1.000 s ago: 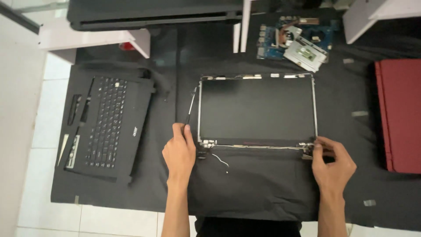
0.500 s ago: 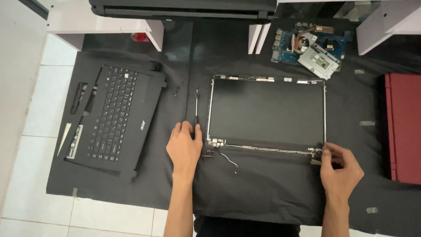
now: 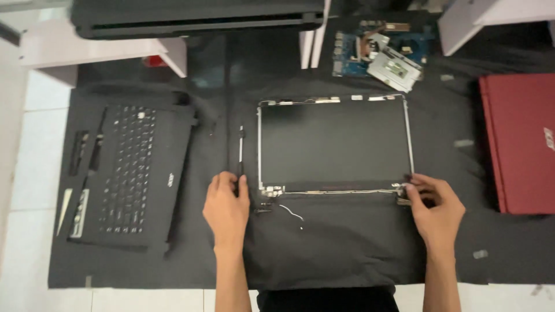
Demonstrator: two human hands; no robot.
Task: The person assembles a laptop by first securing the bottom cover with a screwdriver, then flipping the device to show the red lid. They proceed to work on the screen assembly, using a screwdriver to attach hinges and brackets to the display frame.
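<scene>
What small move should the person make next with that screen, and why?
Probably work the right hinge free. The right hand already pinches it at the screen's lower corner, while the left hand rests on the screwdriver beside the left edge, so picking that tool up could follow.

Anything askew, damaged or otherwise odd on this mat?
Nothing spilled or broken, but the black laptop screen panel lies stripped of its lid, metal frame bare, with a thin loose cable trailing from its lower left hinge. The left hand rests on a slim screwdriver; the right hand pinches the lower right hinge.
</scene>
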